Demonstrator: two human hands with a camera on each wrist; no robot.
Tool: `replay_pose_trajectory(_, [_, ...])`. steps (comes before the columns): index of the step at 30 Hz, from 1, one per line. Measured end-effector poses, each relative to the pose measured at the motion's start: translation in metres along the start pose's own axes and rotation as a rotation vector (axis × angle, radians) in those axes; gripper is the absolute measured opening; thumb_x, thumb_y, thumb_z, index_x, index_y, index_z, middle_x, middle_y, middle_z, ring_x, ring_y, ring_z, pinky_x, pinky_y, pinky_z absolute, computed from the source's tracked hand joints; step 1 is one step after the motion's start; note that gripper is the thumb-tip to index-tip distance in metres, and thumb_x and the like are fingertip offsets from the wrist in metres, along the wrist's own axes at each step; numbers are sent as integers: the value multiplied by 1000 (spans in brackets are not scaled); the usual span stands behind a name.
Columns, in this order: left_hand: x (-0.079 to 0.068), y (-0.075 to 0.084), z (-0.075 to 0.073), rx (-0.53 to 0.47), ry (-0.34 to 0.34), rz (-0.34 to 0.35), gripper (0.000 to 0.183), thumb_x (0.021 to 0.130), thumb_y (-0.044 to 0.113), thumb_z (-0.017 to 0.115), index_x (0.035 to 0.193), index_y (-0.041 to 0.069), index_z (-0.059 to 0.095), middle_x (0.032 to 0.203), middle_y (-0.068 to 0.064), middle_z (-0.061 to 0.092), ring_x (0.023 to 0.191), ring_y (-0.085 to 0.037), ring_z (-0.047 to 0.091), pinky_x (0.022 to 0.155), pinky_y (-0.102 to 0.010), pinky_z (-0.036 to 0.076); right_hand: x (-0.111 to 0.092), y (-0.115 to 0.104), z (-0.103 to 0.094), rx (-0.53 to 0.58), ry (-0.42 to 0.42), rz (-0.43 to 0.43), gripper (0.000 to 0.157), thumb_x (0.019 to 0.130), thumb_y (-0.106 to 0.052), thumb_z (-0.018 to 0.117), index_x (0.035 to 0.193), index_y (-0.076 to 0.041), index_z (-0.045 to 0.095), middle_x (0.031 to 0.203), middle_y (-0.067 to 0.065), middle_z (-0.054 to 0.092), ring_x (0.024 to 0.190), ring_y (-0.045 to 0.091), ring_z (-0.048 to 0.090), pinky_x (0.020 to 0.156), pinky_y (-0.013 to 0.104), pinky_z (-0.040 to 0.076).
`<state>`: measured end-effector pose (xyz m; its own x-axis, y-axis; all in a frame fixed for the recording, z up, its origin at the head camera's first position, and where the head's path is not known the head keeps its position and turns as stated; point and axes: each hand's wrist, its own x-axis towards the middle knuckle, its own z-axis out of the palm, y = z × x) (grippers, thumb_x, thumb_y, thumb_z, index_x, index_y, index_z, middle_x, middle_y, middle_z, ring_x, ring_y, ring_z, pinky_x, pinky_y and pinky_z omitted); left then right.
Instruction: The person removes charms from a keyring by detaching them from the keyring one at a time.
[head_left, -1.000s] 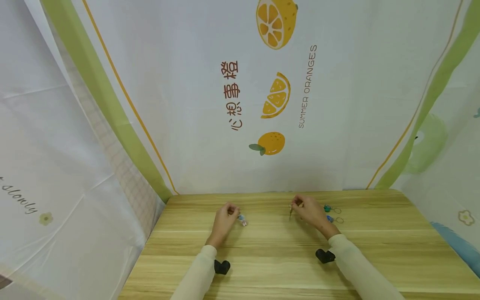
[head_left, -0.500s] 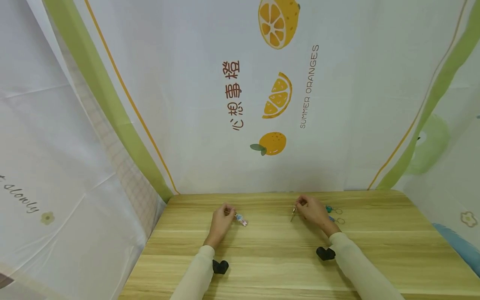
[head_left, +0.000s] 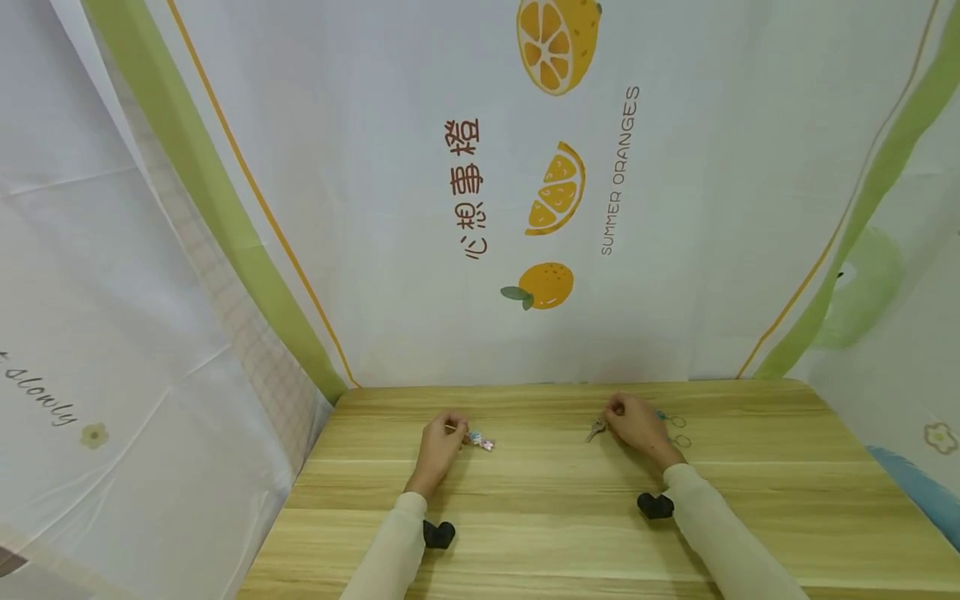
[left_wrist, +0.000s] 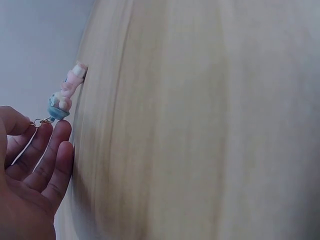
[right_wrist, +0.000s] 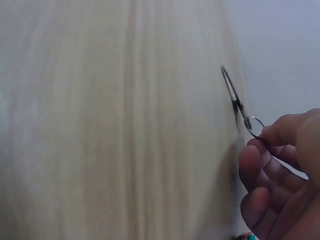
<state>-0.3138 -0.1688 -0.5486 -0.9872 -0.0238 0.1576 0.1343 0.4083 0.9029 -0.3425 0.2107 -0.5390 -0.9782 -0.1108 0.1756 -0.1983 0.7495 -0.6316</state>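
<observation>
My left hand (head_left: 441,443) pinches the gold-coloured metal fitting (left_wrist: 42,121) of a keychain between thumb and forefinger. Its pink, white and blue figure charm (left_wrist: 64,95) points away from the fingers, its far end right at the wooden tabletop. Off to the right, my right hand (head_left: 636,428) pinches a thin metal ring (right_wrist: 257,120) with thumb and forefinger. From that ring extend metal keys (head_left: 596,430), slanting down to the table on the hand's left. Part of the ring is hidden by the fingertips.
Just right of my right hand lie two more keychains: one shows a teal charm (head_left: 661,415) and ring, the other only its ring (head_left: 681,442). Behind the wooden table (head_left: 540,517) hangs a white cloth (head_left: 412,333) printed with oranges.
My right hand has shifted a little right, and the keys have swung from hanging to slanting on the table. My left hand has drawn slightly left, and its charm lies flatter.
</observation>
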Motion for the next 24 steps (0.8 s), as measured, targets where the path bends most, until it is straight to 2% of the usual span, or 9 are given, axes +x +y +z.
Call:
replay_pose_trajectory(3, [0,0,-1,0,3,-6,19,109,11,60,114,-6,67,103,-19,70,88,-26,72,71,-27,59,0,3,-1,-22,-9,6,18,104,-16,64,111,-1,72,102,15,75,84,25,67,70,40,54])
replay_pose_trajectory(10, [0,0,-2,9,1,-6,19,109,10,60,115,-7,67,103,-19,70,88,-25,72,71,-24,58,-1,6,0,-26,-17,22,18,104,-18,66,110,-2,72,102,13,75,83,21,66,67,33,50])
replay_pose_trajectory(15, [0,-3,-4,1,4,-6,18,108,8,59,114,-8,66,99,-18,72,86,-22,72,71,-24,58,-1,5,0,-42,-27,24,18,105,-17,64,110,-1,71,101,15,75,80,21,66,65,33,50])
replay_pose_trajectory(24, [-1,-5,-8,-8,-11,-49,19,108,5,55,118,-9,63,95,-16,73,83,-18,70,76,-28,61,-3,3,-1,-71,-9,39,18,105,-17,64,111,-1,70,99,14,75,81,23,67,67,38,54])
